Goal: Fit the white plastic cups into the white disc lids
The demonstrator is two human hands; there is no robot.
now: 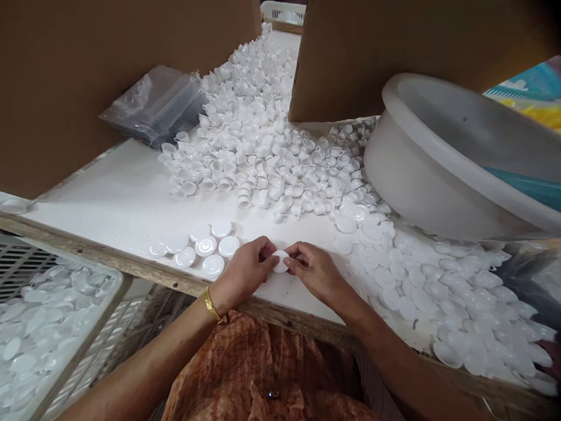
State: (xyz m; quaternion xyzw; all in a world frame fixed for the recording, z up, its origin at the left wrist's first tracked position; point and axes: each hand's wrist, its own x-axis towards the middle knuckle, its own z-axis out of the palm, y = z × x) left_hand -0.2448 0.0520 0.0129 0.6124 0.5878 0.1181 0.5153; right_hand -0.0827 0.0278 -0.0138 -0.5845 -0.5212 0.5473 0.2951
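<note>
Between both hands, just over the near edge of the white tabletop point(109, 202), is a small round white saucer point(281, 261). My left hand point(249, 266) pinches its left side between thumb and fingers; my right hand point(313, 269) pinches its right side. Left of my left hand, several white saucers point(205, 245) lie flat in a loose group. A heap of loose white saucers point(394, 269) spreads to the right of my right hand. Beyond the hands, a large pile of tiny white cups point(263, 146) with handles covers the table.
Cardboard panels point(87, 70) stand at the left and back right point(372, 52). A big pale basin point(421, 169) leans at the right. A clear plastic packet point(158, 102) lies by the cups. Below left, a crate point(105, 316) holds many white pieces. A wooden strip point(144, 266) edges the table.
</note>
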